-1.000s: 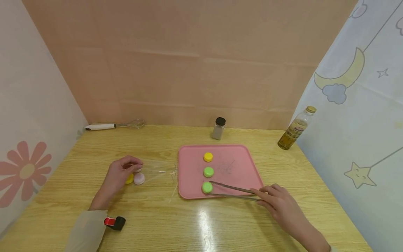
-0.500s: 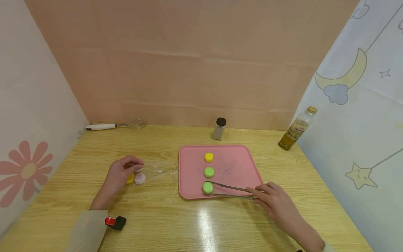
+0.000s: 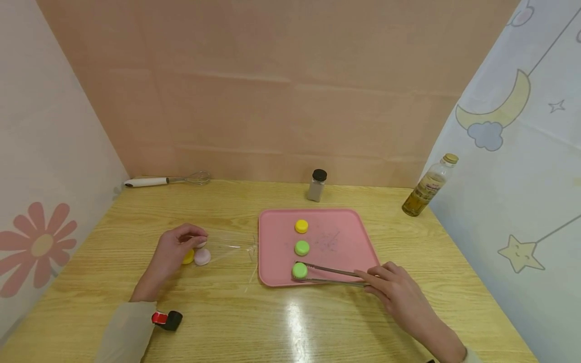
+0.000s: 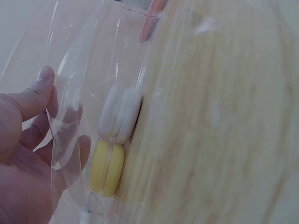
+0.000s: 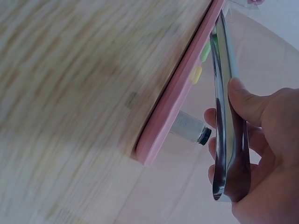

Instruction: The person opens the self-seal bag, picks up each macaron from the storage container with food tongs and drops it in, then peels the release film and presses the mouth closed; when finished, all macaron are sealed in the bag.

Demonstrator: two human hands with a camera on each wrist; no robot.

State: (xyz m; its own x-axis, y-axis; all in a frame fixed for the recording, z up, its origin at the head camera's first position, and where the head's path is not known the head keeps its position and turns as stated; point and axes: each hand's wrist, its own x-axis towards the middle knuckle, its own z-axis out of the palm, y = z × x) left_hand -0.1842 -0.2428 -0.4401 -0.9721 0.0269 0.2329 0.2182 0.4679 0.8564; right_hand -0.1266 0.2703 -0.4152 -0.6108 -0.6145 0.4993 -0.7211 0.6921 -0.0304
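Note:
My left hand (image 3: 174, 249) pinches the edge of a clear plastic bag (image 3: 231, 246) at the left of the table. Inside the bag lie a pale pink macaron (image 3: 202, 257) and a yellow macaron (image 4: 106, 168), with another pale one partly behind my fingers. My right hand (image 3: 401, 297) grips metal tongs (image 3: 329, 269) between thumb and fingers. Their tips stand either side of the nearest green macaron (image 3: 299, 270) on the pink tray (image 3: 354, 237). Behind it on the tray, in a row, sit a second green macaron (image 3: 301, 247) and a yellow one (image 3: 301, 226).
Beyond the tray stands a small jar (image 3: 316, 186) with a black lid. An oil bottle (image 3: 424, 191) is at the back right, and a whisk (image 3: 154, 182) with a white handle lies at the back left. The bag's mouth reaches the tray's left edge.
My right hand and the tongs have shifted slightly left, so the tips reach further along the nearest green macaron. The left hand and the bag hold their place.

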